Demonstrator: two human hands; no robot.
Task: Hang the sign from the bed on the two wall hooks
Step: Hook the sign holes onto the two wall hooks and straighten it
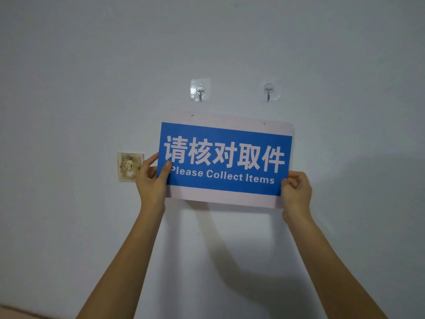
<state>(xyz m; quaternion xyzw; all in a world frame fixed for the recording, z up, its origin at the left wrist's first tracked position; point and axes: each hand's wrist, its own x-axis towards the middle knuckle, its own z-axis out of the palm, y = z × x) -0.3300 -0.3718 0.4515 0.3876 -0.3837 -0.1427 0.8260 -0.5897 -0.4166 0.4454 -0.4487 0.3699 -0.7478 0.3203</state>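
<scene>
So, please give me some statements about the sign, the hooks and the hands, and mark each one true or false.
1. The blue sign already hangs on both hooks. False: it is below the left hook and the right hook, touching neither.
2. The left hand and the right hand each have a grip on a lower corner of the sign. True.
3. The sign is tilted, its left end higher. True.
4. A stained old sticker is on the wall to the right of the sign. False: it is to the left.
</scene>
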